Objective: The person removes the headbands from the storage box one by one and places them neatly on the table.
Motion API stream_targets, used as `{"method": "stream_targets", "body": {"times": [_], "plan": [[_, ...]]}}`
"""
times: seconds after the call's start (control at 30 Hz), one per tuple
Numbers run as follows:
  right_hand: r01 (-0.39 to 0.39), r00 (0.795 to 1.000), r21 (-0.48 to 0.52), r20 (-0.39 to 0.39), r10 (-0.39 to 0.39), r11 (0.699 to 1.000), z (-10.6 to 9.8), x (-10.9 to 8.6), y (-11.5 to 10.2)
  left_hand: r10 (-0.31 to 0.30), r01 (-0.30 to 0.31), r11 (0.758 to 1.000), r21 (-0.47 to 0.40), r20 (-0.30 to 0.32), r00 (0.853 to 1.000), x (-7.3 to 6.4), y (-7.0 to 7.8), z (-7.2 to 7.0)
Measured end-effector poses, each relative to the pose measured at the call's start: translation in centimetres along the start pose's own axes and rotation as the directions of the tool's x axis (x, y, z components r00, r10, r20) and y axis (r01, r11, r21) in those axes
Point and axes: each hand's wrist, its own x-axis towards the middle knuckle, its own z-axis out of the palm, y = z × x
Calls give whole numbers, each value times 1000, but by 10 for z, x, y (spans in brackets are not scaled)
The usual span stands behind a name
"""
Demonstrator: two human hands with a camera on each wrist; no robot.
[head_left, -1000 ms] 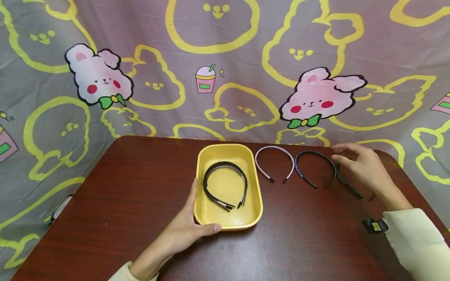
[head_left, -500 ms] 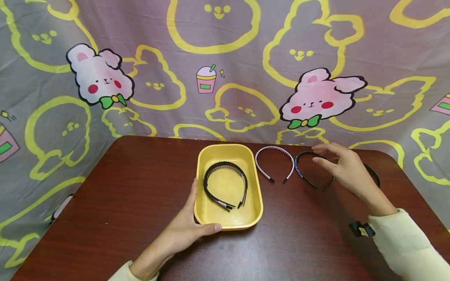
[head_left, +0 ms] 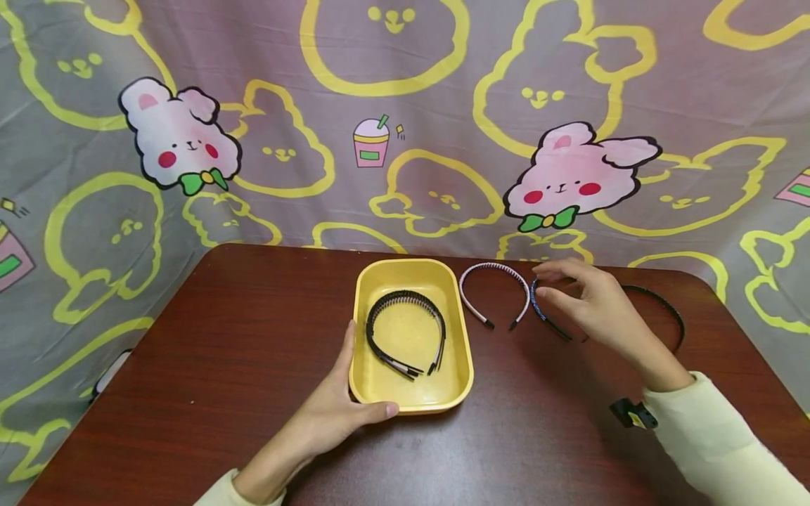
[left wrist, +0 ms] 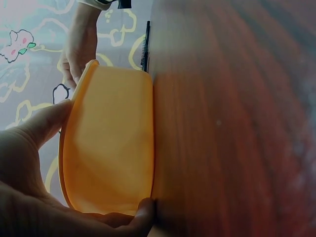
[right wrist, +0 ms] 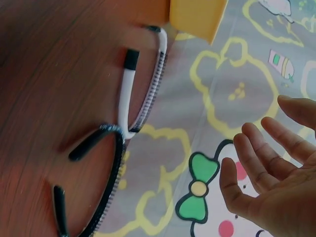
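My left hand (head_left: 319,422) grips the near left corner of a yellow plastic box (left wrist: 111,143), thumb on its rim. Inside the box lie stacked headbands (head_left: 373,337), black and pale pink with toothed edges. My right hand (head_left: 591,306) hovers over a dark blue glittery headband (head_left: 536,306), its fingers loosely bent with nothing held, covering part of that band in the head view. A pale pink toothed headband (head_left: 496,266) lies between the box and the blue one. To the right of the hand is a black headband (head_left: 680,320), partly hidden by the forearm.
The dark red wooden table (head_left: 209,365) has a back edge close to a grey curtain (head_left: 436,63) printed with rabbits and yellow outlines. A black strap device (head_left: 633,414) sits at the right sleeve.
My right hand has moved left from above the black headband to above the blue one, uncovering part of the black one. The left hand and the box have stayed in place.
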Motion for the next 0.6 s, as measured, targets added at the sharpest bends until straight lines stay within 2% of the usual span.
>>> {"method": "stream_targets", "body": {"times": [0.3, 0.5, 0.6], "plan": [[32, 999, 12, 21, -32, 999, 13, 6, -24, 8, -8, 1000, -12, 3, 1000, 1, -1, -2], [70, 996, 42, 58, -72, 997, 28, 15, -36, 16, -16, 1000, -14, 7, 1000, 2, -1, -2], [83, 992, 88, 89, -91, 993, 38, 20, -41, 17, -17, 1000, -14, 11, 1000, 2, -1, -2]]}}
